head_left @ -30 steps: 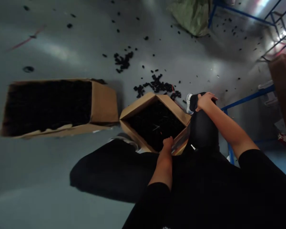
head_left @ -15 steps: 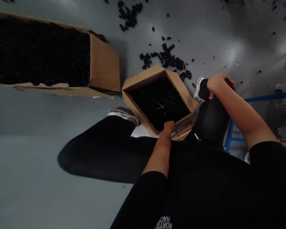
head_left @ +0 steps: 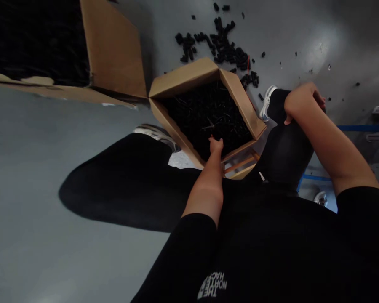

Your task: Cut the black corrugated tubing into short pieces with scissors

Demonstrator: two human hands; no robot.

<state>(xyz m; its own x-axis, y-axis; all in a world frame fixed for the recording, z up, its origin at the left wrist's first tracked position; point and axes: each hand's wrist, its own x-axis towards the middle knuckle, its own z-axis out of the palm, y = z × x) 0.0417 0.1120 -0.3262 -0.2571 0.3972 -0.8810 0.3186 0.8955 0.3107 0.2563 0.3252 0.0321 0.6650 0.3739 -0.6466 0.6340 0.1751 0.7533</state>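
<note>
In the head view my left hand reaches over the near side of an open cardboard box with its fingers apart. Just beyond the fingertips lies what looks like a pair of scissors, with a bit of red near the hand. Small black pieces, too dark to make out singly, fill much of the box. My right hand rests over my bent right knee, thumb apart from the fingers, holding nothing I can see.
A larger cardboard box full of black pieces stands to the left. Loose black cylinders are scattered on the floor beyond the smaller box. Wooden bars show under its near side. A blue frame stands at right.
My left hand has moved from the near rim of the box further in, its fingers spreading toward the scissors. The right hand stays on the knee. The camera view has shifted.
</note>
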